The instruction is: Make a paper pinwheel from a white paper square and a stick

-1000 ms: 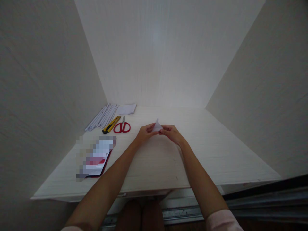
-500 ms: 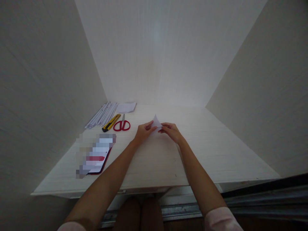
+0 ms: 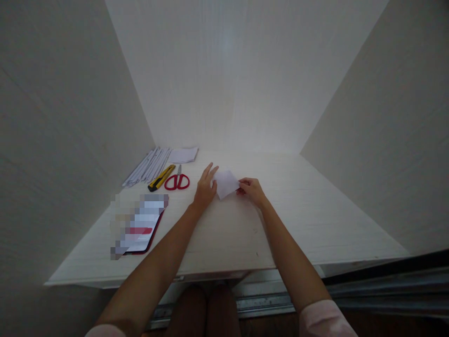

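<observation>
As right hand (image 3: 251,191) pinches paper (image 3: 226,183), left (image 3: 205,189) splayed

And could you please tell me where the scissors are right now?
In the head view, the scissors lie on the left side of the desk, between the yellow cutter and the left hand.

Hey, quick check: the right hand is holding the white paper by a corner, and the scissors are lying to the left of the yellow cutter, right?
Not quite: the scissors lie to the right of the cutter, as the head view shows. The right hand does hold the paper by a corner.
</observation>
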Motion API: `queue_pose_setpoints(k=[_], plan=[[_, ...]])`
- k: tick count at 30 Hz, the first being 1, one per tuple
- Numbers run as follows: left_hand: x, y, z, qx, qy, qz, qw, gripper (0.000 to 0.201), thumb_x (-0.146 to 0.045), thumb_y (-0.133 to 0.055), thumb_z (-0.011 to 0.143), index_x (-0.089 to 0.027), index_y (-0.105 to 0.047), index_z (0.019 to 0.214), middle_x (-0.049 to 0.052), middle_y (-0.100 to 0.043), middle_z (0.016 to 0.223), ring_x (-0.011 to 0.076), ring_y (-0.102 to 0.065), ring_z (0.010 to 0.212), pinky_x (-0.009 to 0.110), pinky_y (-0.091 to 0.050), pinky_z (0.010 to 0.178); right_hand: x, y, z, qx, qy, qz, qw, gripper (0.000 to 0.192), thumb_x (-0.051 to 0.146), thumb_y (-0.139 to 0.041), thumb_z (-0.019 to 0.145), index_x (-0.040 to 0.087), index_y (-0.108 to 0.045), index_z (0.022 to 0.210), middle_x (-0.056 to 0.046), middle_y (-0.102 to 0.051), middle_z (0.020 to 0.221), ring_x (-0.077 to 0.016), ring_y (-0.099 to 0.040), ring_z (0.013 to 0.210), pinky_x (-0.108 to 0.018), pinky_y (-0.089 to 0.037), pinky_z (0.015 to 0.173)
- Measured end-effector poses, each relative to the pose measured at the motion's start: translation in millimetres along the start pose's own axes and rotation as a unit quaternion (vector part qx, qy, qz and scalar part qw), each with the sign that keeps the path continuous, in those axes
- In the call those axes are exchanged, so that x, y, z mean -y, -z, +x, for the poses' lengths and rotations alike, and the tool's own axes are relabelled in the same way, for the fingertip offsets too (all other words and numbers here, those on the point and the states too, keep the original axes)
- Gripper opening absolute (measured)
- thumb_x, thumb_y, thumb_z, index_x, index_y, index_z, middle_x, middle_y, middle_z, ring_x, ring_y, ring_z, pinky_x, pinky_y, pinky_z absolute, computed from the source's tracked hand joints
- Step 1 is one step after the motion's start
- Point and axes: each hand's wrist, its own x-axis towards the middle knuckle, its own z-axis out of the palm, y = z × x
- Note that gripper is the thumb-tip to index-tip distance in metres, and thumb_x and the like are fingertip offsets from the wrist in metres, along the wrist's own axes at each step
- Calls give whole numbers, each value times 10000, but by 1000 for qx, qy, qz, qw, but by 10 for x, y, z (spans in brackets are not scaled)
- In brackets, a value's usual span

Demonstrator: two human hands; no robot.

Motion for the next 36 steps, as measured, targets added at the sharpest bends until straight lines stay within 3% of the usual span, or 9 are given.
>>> queue_pose_setpoints(k=[3,7,12,18,21,25,30,34,36], plan=[[7,7,-18,76,0,58,995,433,-19,-369,707,-180,-554,1064,68,-341,1347,204,-243,1266,470,-207,1023,-20,-9,-4,-2,-21,-80,997,73,102,-467,665,135,-532,654,24,-538,446,-63,-438,340,-177,-338,353],[48,-20,-54,150,7,114,982,363,-17,-383,693,-190,-632,890,51,-461,1261,233,-272,1252,559,-63,1013,-71,6,18,-3,-19,-176,984,85,107,-460,675,131,-541,681,-1,-576,518,-58,-444,360,-170,-317,359],[81,-48,-61,227,14,99,969,298,-150,-390,770,-121,-610,970,101,-545,1165,208,-378,1191,424,-219,1016,-46,36,9,10,43,-296,954,167,214,-477,710,127,-554,590,-8,-545,479,-62,-437,409,-177,-325,428],[87,0,-60,289,22,37,956,485,-416,-436,778,-104,-505,1144,123,-464,1248,209,-346,1213,379,-211,1023,48,105,-54,82,50,-365,926,200,245,-511,695,119,-552,545,-12,-530,487,-74,-431,457,-196,-322,469],[98,39,-52,321,14,24,947,557,-479,-432,765,-130,-453,1200,108,-408,1298,206,-303,1238,383,-173,1033,31,147,-61,93,34,-358,929,139,228,-542,684,107,-584,739,2,-532,507,-73,-435,455,-199,-336,483],[111,58,-48,342,-8,12,940,542,-484,-427,769,-187,-428,1222,89,-348,1340,204,-224,1272,417,-128,1037,-24,188,-80,100,42,-305,946,442,198,-580,661,154,-455,1084,42,-523,541,-73,-450,470,-183,-340,475],[132,29,-64,286,0,-4,958,503,-445,-504,736,-191,-482,1170,113,-246,1386,245,-178,1284,477,-162,1018,-3,201,-129,106,90,-267,954,624,156,-562,666,206,-325,1242,52,-529,561,-71,-459,479,-178,-360,496],[151,19,-24,111,62,-60,990,430,-322,-561,716,-175,-524,1119,106,-196,1404,243,-212,1274,438,-250,1003,65,133,-139,73,167,-261,948,468,173,-489,725,223,-438,1187,34,-531,614,-63,-457,490,-179,-372,512],[148,24,18,39,125,-127,983,468,-298,-574,703,-181,-501,1150,113,-264,1377,246,-313,1227,421,-324,961,89,78,-134,33,213,-276,937,332,197,-456,756,200,-541,1077,7,-549,641,-69,-454,505,-191,-378,524]])
